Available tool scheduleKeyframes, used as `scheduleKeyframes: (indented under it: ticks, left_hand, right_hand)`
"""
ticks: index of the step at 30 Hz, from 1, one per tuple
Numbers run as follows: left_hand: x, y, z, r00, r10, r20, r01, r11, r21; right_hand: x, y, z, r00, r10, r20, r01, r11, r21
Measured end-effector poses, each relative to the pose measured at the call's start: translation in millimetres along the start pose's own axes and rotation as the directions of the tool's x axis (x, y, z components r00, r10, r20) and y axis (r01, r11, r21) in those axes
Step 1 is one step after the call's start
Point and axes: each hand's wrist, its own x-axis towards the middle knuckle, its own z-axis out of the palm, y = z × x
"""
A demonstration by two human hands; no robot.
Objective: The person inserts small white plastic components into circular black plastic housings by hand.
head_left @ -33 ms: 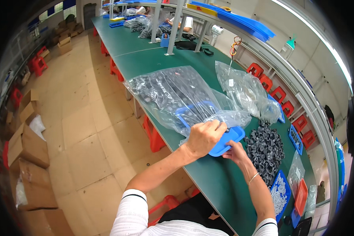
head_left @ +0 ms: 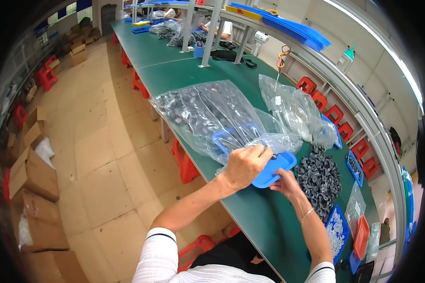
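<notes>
A clear plastic bag (head_left: 212, 108) full of dark grey parts lies on the green table, its mouth end gathered toward me. My left hand (head_left: 247, 166) is closed on the bag's near end. Right beside it, my right hand (head_left: 285, 183) grips the near right edge of a shallow blue tray (head_left: 275, 173), which tilts by the bag's mouth. A small dark part shows in the tray, close to my left fingers. Through the film, more blue shows under or inside the bag; I cannot tell which. A pile of dark grey ring-like parts (head_left: 318, 181) lies right of my right hand.
Another clear bag (head_left: 288, 104) lies farther back on the table (head_left: 250, 221). To the right are a blue tray of whitish parts (head_left: 336, 231), an orange tray (head_left: 361, 237) and a small blue tray (head_left: 354, 167). A metal shelf post (head_left: 211, 37) stands at the far side.
The blue tray and my right hand have shifted slightly to the right. My left hand stays in place on the bag.
</notes>
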Motion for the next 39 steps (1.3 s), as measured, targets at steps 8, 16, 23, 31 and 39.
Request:
scheduleKeyframes:
  ticks: [8, 16, 23, 31, 39]
  left_hand:
    - [16.3, -2.5, 2.0, 1.000, 0.023, 0.005, -0.023, 1.000, 0.018]
    - [53.7, -8.1, 25.4, 0.998, -0.019, -0.057, 0.020, 0.999, 0.027]
    - [51.0, -8.7, 21.6, 1.000, -0.015, 0.003, 0.014, 1.000, 0.021]
    - [49.4, -13.6, 15.7, 0.995, -0.087, -0.044, 0.089, 0.995, 0.047]
    - [36.8, -16.1, 29.3, 0.995, -0.095, -0.021, 0.096, 0.994, 0.043]
  right_hand:
    - [13.5, -74.9, 40.2, 0.964, -0.233, 0.126, 0.211, 0.963, 0.166]
    - [119.4, -101.9, 40.4, 0.427, -0.859, 0.283, 0.831, 0.248, -0.498]
    - [104.4, -98.4, 57.2, 0.634, -0.731, 0.252, 0.773, 0.595, -0.218]
    - [138.2, -116.9, 105.7, 0.734, -0.679, 0.007, 0.654, 0.704, -0.277]
    - [104.4, -140.0, 73.2, 0.580, -0.814, -0.032, 0.606, 0.458, -0.650]
